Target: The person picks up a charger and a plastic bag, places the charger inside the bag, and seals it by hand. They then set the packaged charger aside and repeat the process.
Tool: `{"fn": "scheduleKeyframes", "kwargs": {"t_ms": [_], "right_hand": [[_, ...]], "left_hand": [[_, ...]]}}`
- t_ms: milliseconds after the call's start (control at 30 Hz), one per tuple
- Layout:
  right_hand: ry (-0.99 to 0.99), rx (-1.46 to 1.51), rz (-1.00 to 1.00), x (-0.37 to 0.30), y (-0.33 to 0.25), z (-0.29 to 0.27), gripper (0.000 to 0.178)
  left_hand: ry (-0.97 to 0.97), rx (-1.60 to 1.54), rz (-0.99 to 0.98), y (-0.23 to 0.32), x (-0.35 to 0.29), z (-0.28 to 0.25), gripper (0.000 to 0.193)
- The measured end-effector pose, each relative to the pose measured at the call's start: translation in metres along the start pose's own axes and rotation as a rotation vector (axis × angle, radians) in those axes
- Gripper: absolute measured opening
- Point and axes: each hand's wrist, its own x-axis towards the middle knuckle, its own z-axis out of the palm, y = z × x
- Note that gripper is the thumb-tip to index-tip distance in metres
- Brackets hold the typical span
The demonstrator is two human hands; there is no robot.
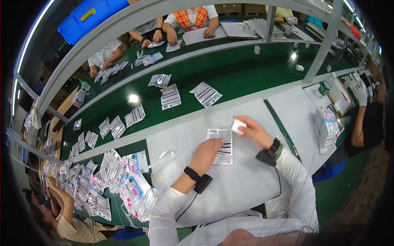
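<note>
On the white work surface [246,176] in front of me lies a flat printed pouch [225,156] with dark text and pink bands. My left hand [206,155] rests on its left side, fingers stretched out over it. Just right of the pouch and a little above the surface, my right hand [256,133] is closed on a small white box [237,126]. The fingers cover part of the box, and motion blurs them slightly. Both wrists wear black bands with small dark modules, and a cable runs from each.
Beyond a pale ledge, a green conveyor belt [230,74] carries several scattered pouches [170,97]. A large pile of pouches [135,188] lies left. Stacked clear packets [325,130] and a bottle [324,87] stand right. Metal posts [324,45] cross overhead; co-workers sit opposite and at both sides.
</note>
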Motion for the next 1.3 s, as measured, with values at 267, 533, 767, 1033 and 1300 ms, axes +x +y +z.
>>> {"fn": "scheduleKeyframes", "kwargs": {"t_ms": [267, 533, 767, 1033, 1300], "right_hand": [[-0.034, 0.037, 0.007, -0.044, 0.018, 0.024, 0.06], [-0.008, -0.275, -0.229, -0.047, 0.029, 0.036, 0.055], [0.055, -0.342, -0.205, -0.05, 0.027, 0.036, 0.051], [-0.128, -0.488, -0.376, -0.058, 0.023, 0.041, 0.059], [-0.312, -0.815, -0.274, -0.065, 0.014, 0.055, 0.075]], "left_hand": [[0.017, -0.149, 0.227, -0.007, -0.004, -0.015, 0.036], [-0.214, 0.531, 0.114, 0.041, 0.009, -0.006, 0.03], [0.039, 0.319, 0.206, 0.024, -0.002, -0.014, 0.032], [0.032, 0.366, 0.264, 0.012, 0.001, -0.008, 0.033], [-0.021, 0.472, 0.234, 0.024, 0.004, -0.001, 0.023]]}}
